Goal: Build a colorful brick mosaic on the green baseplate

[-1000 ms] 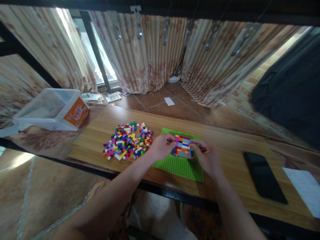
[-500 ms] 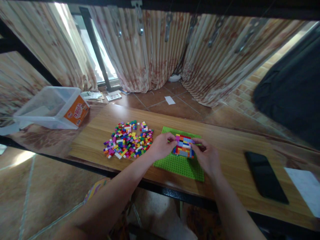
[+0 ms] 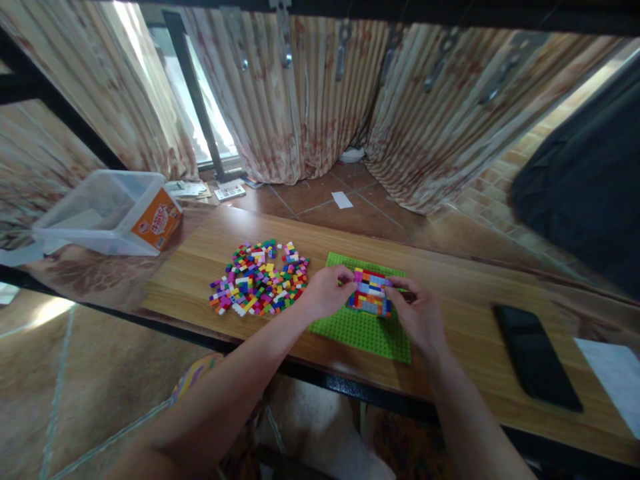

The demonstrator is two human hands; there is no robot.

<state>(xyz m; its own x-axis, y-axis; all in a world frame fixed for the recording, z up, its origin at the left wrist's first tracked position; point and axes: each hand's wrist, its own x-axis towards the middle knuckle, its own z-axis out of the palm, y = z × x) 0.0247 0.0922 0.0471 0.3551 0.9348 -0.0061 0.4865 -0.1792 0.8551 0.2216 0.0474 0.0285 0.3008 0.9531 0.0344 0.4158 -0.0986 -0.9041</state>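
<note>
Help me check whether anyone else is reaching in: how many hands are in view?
2. The left hand is at the left edge of the brick assembly; the right hand is at its right edge. No other hand shows, though some could be hidden.

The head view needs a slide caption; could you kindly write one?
Left hand and right hand hold opposite sides of a multicoloured brick build, green baseplate beneath, loose bricks alongside.

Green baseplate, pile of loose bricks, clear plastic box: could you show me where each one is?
Green baseplate (image 3: 366,332), head view: bare studs on its near part.
Pile of loose bricks (image 3: 261,283), head view: middle of the pile.
Clear plastic box (image 3: 157,220), head view: orange label on its end wall.
</note>
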